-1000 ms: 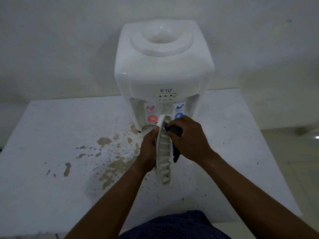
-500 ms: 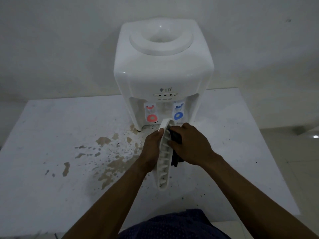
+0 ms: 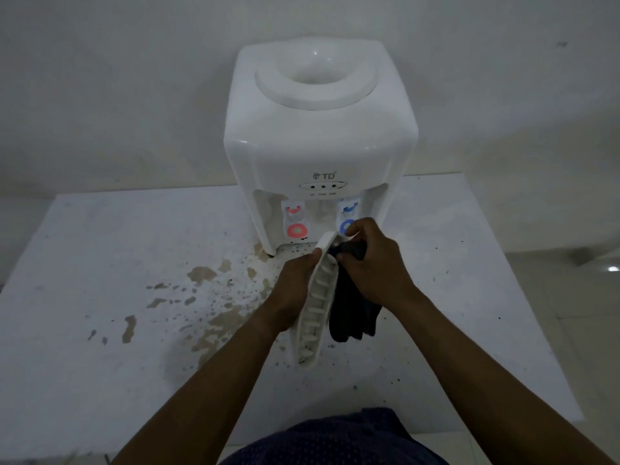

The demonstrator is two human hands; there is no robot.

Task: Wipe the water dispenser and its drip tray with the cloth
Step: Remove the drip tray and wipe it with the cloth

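The white water dispenser (image 3: 320, 139) stands at the back of the table, its red tap on the left and blue tap on the right. In front of it my left hand (image 3: 295, 280) grips the white slotted drip tray (image 3: 317, 303), held on edge with its long side pointing toward me. My right hand (image 3: 372, 263) holds the dark cloth (image 3: 352, 313) against the tray's far end on its right side; the rest of the cloth hangs down beside the tray.
The white table (image 3: 100, 297) has brown worn patches and dark specks (image 3: 214, 303) left of my hands. A plain wall rises close behind the dispenser. The floor (image 3: 570, 297) shows past the table's right edge.
My right hand with the cloth has slid back up toward the tray's far end. More of the cloth now hangs loose below it. The tray has stayed on edge in my left hand.
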